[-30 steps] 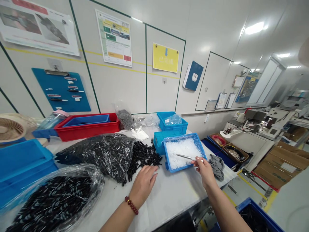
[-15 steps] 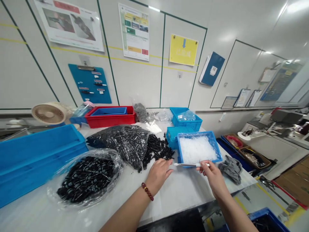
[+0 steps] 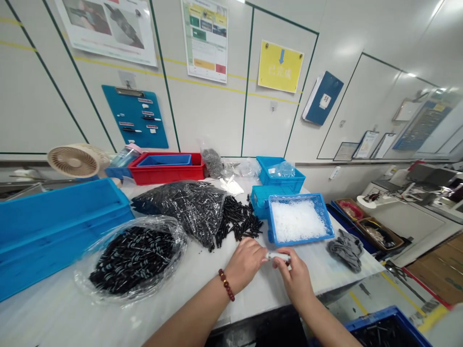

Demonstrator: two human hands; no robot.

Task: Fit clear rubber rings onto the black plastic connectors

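My right hand [image 3: 295,277] is closed around a slim white pen-like tool [image 3: 279,257], held level above the white tabletop. The tool's left end meets the fingertips of my left hand [image 3: 246,262], which wears a bead bracelet [image 3: 226,285]. Those fingers are pinched together, and whatever is between them is hidden. Just beyond my left hand lies a loose pile of small black rod-like parts [image 3: 238,217], spilling from a clear plastic bag [image 3: 184,207]. A blue tray [image 3: 272,226] of small white translucent pieces [image 3: 298,221] stands behind my right hand.
An open clear bag of black parts with pale bands [image 3: 133,260] lies left, near a big blue bin [image 3: 65,217]. A grey cloth [image 3: 345,250] rests at the right. Behind stand a red tray [image 3: 170,176], blue boxes [image 3: 277,168] and a fan [image 3: 75,160]. Another blue bin [image 3: 383,320] is below.
My right hand has moved left with the white tool, bringing its end to my left hand. My left fingers, apart before, have closed together, and the view has tipped slightly downward.
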